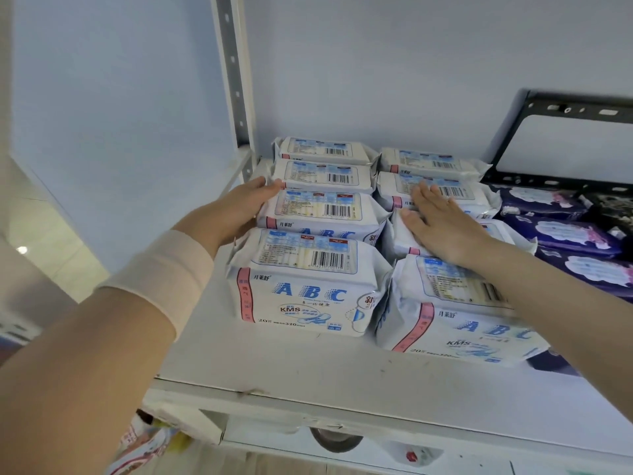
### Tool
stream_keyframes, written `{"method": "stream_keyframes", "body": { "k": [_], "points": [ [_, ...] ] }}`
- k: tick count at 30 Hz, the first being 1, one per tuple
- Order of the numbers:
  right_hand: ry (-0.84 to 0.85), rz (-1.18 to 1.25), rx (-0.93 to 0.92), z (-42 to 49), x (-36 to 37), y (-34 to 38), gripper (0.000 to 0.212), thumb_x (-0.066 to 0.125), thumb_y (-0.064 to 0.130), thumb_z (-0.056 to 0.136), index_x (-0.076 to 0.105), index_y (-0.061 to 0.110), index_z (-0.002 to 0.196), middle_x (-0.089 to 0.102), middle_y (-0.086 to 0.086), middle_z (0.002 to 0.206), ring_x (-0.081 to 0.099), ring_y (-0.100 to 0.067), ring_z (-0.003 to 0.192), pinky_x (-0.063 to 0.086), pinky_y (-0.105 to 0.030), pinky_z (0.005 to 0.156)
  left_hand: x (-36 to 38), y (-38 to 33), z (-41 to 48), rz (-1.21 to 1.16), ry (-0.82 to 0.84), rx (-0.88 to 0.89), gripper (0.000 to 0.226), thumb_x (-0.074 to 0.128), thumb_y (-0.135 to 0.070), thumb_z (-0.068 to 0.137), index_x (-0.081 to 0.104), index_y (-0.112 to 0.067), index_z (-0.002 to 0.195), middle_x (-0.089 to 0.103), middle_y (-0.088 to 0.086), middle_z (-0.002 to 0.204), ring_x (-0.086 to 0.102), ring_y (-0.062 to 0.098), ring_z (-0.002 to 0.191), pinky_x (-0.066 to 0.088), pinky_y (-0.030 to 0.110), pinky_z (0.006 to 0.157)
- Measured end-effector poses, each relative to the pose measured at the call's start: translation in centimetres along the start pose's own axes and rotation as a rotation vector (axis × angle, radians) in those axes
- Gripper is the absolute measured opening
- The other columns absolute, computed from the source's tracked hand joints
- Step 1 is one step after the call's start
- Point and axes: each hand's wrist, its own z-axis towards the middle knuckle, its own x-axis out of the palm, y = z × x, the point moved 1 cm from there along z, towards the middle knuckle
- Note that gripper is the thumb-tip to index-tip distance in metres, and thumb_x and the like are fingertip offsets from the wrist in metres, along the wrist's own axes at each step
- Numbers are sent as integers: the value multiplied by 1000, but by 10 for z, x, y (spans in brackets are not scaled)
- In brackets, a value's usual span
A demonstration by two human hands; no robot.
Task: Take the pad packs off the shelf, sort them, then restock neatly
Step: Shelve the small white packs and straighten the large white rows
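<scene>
Pad packs [308, 293]: probably light, squashy, slick film; grip across short sides. Left hand [239, 207] flat against their left flank, right hand [442, 224] flat on top.

Head cam, close, facing shelf [274, 365].

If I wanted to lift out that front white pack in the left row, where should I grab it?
Probably from the front: the front pack stands near the shelf edge with its printed face and left end free. The second pack sits close behind and a neighbour crowds its right end, so clasp its top, thumb on the front face, fingers slipped behind.
</scene>
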Motion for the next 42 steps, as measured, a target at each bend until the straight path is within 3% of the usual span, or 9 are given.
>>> {"method": "stream_keyframes", "body": {
  "k": [5, 8, 10, 12, 15, 18, 21, 31, 42],
  "points": [
    [27, 25, -9, -6, -6, 4, 63, 17, 46, 98, -3, 13, 149, -13, -2, 156, -13, -14, 143, -6, -30, 115, -4, 2, -18, 76, 38, -105, 33, 39, -42, 97, 63, -20, 101, 70, 5, 104, 67, 22, 94, 51, 39, 89],
    [22, 68, -60, -20, -12, 10, 62, 18, 45, 98, -2, 15, 149, -11, 1, 157, -15, -10, 142, -9, -27, 114, 0, -2, -37, 141, -83, 29, 40, 34, -43, 98, 51, -21, 126, 54, 0, 132, 47, 19, 124, 29, 33, 108],
    [21, 112, -106, -37, -14, 16, 60, 18, 44, 98, 0, 16, 149, -10, 5, 156, -16, -5, 140, -11, -22, 111, 3, -1, -58, 277, -197, 250, 50, 36, -45, 96, 29, -30, 143, 31, -9, 149, 28, 13, 137, 21, 27, 107],
    [21, 131, -142, -57, -12, 20, 59, 18, 43, 98, 1, 18, 149, -9, 8, 156, -16, 2, 136, -11, -18, 108, 9, 2, -82, 419, -153, 436, 56, 47, -48, 87, 30, -41, 140, 30, -18, 148, 30, 5, 133, 29, 27, 105],
    [4, 85, -159, -76, -7, 21, 59, 17, 43, 97, 2, 18, 148, -9, 9, 156, -16, 2, 137, -12, -17, 108, 24, 9, -99, 668, 87, 489, 60, 63, -41, 78, 39, -43, 133, 36, -27, 135, 38, -5, 116, 40, 16, 89],
    [-1, 33, -152, -80, -3, 18, 60, 16, 43, 96, 1, 16, 148, -10, 6, 156, -15, -4, 141, -12, -19, 109, 33, 18, -94, 889, 152, 545, 70, 70, -42, 72, 40, -39, 134, 36, -19, 142, 32, -2, 127, 28, 25, 109],
    [15, 39, -133, -79, 4, 17, 61, 17, 44, 97, -1, 16, 148, -10, 4, 156, -15, -6, 142, -11, -24, 113, 35, 24, -87, 1038, 127, 567, 77, 72, -44, 71, 36, -35, 138, 30, -15, 147, 25, 6, 135, 18, 22, 108],
    [-31, 4, -121, -78, 10, 17, 61, 16, 42, 98, -2, 13, 148, -9, 0, 157, -13, -10, 143, -9, -27, 114, 41, 22, -75, 1105, 78, 619, 80, 78, -40, 67, 39, -29, 136, 35, -8, 131, 31, 10, 126, 23, 18, 94],
    [-22, -7, -107, -78, 9, 18, 61, 17, 42, 98, -2, 13, 148, -8, 0, 157, -12, -10, 143, -7, -27, 116, 30, 20, -84, 1097, 157, 543, 90, 79, -40, 65, 30, -33, 140, 33, -6, 140, 25, 13, 132, 26, 36, 110]
  ]
}}
